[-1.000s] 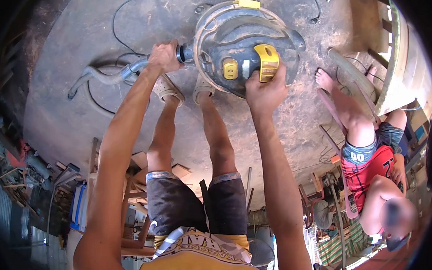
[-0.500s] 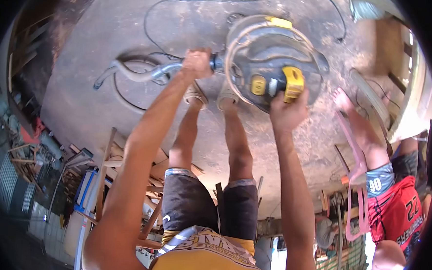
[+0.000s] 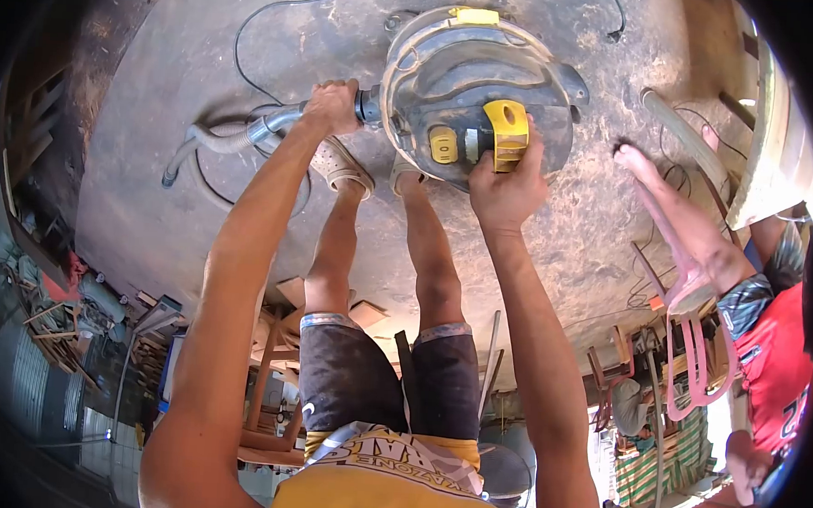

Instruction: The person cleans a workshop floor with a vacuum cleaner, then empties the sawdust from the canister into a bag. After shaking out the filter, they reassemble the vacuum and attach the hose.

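Note:
A round, dusty black vacuum cleaner (image 3: 453,68) with yellow parts stands on the concrete floor in front of my feet. My left hand (image 3: 333,108) is closed round the hose end at its left side. From there the grey hose (image 3: 233,140) runs left and curls on the floor. My right hand (image 3: 511,186) is wrapped round the yellow handle piece (image 3: 508,131) on top of the vacuum, with the fingertips partly hidden. A yellow latch (image 3: 475,17) shows at the far rim.
A person in a red shirt (image 3: 778,356) sits on a pink chair (image 3: 698,366) at the right, one bare leg stretched toward the vacuum. A black cord (image 3: 295,3) lies beyond the vacuum. Wood pieces (image 3: 367,313) lie behind my legs. A pale pipe (image 3: 684,126) is at the right.
The vacuum and both my hands now appear further left in the view. My hands keep their holds on the hose end and the yellow handle. The seated person appears further right.

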Motion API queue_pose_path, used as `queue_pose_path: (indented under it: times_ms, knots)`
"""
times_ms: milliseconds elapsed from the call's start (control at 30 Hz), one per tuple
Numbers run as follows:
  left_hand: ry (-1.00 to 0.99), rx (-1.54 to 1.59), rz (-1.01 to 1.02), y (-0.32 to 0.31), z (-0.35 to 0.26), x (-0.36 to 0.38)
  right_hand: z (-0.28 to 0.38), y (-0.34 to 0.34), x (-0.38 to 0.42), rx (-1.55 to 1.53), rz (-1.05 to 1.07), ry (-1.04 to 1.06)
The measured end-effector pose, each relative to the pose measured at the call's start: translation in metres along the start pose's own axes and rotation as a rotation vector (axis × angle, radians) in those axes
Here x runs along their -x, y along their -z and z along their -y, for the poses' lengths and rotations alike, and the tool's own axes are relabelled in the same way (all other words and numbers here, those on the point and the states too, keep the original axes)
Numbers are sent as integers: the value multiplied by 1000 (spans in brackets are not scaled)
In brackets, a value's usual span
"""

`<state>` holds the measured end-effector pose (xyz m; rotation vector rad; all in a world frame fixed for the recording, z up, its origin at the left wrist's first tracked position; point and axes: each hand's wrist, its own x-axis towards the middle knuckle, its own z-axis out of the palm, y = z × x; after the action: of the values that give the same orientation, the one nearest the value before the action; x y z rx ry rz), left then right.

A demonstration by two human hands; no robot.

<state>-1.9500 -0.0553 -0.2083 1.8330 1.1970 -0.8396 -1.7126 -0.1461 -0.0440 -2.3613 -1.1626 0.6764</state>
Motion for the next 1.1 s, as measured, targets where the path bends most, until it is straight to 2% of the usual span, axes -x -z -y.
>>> queue_pose_path:
  times_ms: [133,367,500,567,700,767,800,867,933,1000,1033,1067,1100]
  knots:
    - [-65,-47,-47,4,2,-10,-3,-1,0,-2,4,-4]
    - [-85,-24,37,5,9,-6,-9,-5,1,-2,-26,16]
    - [-178,-102,47,-6,34,-10,-12,-5,-1,20,-98,138]
    - [-211,-130,-75,-1,28,21,-10,-7,2,-3,-87,123]
    - [-370,62,-431,-6,35,98,-11,-6,0,59,-101,114]
    - [-399,235,-549,27,31,152,-9,-4,3,109,-92,95]
    - [-426,277,-636,50,33,177,-9,-5,3,137,-84,78]
    - [-350,302,-771,109,41,242,-8,-5,2,188,-59,51]
    - [-389,156,-1038,182,52,318,-4,-3,4,232,-46,9]
    - [-476,189,-1183,247,60,405,0,0,5,280,-62,0]
    - [-311,233,-1235,266,58,457,3,1,5,309,-63,-5]
    - [-198,91,-1232,284,65,512,10,3,4,338,-63,-10]
    - [-89,-53,-1221,302,71,567,25,12,4,293,41,-126]
